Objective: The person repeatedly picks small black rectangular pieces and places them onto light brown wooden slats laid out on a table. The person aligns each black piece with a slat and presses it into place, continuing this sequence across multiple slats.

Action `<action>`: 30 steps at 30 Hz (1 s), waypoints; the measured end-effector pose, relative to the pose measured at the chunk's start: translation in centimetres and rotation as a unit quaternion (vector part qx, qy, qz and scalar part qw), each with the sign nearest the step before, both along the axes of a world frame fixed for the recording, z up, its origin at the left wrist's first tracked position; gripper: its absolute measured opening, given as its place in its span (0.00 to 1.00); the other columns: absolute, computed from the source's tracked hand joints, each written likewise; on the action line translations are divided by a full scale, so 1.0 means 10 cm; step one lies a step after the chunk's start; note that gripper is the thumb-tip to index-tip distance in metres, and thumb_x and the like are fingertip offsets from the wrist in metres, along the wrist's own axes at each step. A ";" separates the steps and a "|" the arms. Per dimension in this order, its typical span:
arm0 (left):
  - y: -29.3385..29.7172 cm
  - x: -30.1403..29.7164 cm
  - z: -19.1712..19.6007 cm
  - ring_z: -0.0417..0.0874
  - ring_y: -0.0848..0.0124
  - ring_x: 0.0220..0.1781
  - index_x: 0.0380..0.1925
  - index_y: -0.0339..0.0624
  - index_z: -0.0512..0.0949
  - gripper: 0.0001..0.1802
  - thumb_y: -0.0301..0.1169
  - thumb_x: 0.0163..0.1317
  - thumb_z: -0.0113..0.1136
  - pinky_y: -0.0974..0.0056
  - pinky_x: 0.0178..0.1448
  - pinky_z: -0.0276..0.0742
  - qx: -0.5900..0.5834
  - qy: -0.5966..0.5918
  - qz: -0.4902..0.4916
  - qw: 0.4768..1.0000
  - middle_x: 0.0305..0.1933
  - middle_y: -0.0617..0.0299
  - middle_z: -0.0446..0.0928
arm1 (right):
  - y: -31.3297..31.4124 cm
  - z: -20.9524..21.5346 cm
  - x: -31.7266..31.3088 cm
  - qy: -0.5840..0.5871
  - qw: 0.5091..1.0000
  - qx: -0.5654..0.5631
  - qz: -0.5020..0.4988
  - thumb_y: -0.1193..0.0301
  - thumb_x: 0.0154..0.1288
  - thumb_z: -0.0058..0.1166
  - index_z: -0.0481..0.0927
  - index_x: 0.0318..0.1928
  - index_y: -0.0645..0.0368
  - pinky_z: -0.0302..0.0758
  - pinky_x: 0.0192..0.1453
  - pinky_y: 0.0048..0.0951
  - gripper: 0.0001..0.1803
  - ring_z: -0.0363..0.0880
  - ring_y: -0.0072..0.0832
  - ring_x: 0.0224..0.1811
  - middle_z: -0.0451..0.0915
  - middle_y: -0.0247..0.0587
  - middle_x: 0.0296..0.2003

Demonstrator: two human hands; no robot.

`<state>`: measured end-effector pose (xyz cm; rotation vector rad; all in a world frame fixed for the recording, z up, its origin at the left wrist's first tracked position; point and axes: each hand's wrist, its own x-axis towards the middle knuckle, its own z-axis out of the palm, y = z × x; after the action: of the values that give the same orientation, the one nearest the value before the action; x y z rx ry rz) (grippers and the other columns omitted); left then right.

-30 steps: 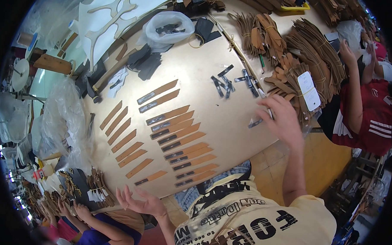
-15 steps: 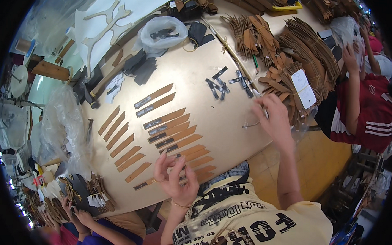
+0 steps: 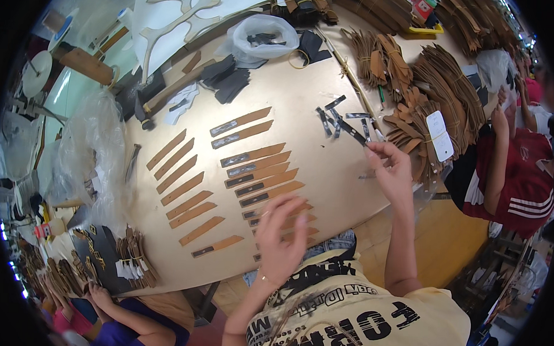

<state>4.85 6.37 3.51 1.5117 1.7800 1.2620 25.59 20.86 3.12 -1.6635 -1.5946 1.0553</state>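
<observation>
While left hand (image 3: 280, 245) hovers (loosely spread, empty) above brown strips (image 3: 282, 190), right hand (image 3: 392, 167) pinches dark strip (image 3: 354, 132).

Table (image 3: 298, 100) brt w/ soft glare; fisheye bends edges, corners blk, detail blurry nr rim.

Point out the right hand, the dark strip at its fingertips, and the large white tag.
Right hand (image 3: 391, 171): head view, middle of the hand.
Dark strip (image 3: 353, 132): head view, middle of its length.
Large white tag (image 3: 439, 137): head view, middle of its face.
</observation>
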 end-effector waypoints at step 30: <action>-0.32 -0.63 0.08 0.83 0.78 0.34 0.55 0.35 0.78 0.16 0.30 0.71 0.59 0.73 0.35 0.79 -0.090 -0.493 0.026 0.865 0.46 0.59 0.81 | -0.76 0.46 -1.08 0.157 0.947 -0.016 0.278 0.78 0.61 0.64 0.84 0.45 0.64 0.71 0.44 0.21 0.11 0.76 0.19 0.38 0.81 0.34 0.35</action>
<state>-1.49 3.13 4.28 0.4985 1.1760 1.4553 14.75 13.22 7.70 -0.9999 -1.8713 1.5405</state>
